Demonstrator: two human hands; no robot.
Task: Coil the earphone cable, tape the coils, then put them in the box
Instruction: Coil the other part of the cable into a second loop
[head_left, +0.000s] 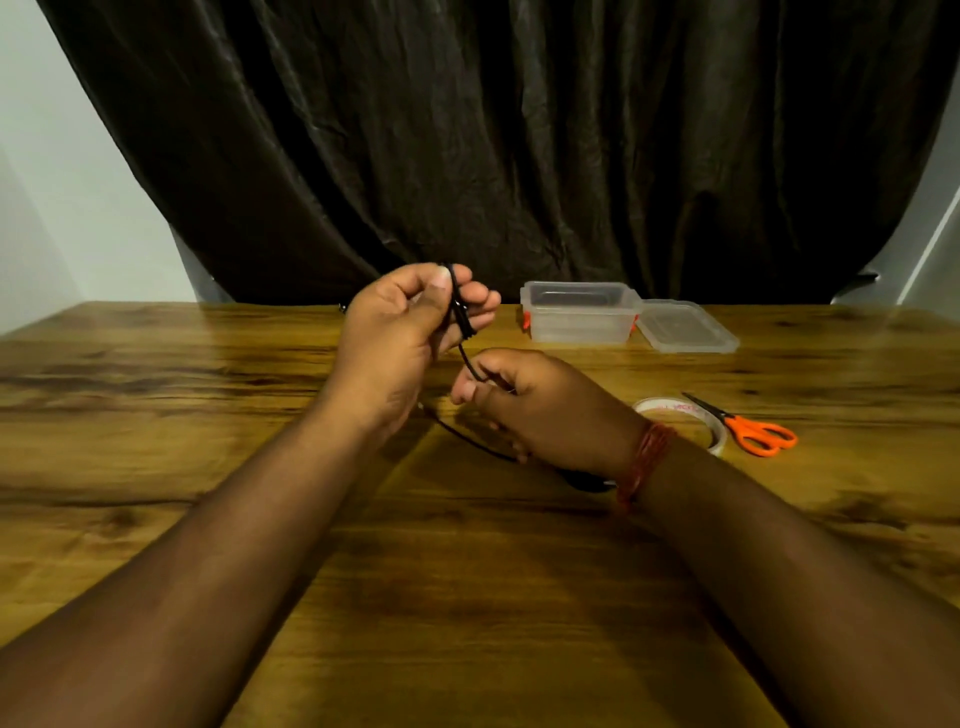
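Note:
A black earphone cable (460, 312) is looped over the fingers of my left hand (405, 332), which is raised above the table and pinches the loops with thumb and fingers. From there the cable runs down into my right hand (524, 405), which pinches the strand just below. A loose length of cable lies on the wood under my right hand. The clear plastic box (579, 312) stands open at the back, right of my hands, with its lid (685, 326) lying beside it. A roll of clear tape (685, 415) lies right of my right wrist.
Orange-handled scissors (748, 426) lie next to the tape roll on the right. The wooden table (208, 441) stretches wide to the left. A dark curtain (493, 130) hangs behind the table's far edge.

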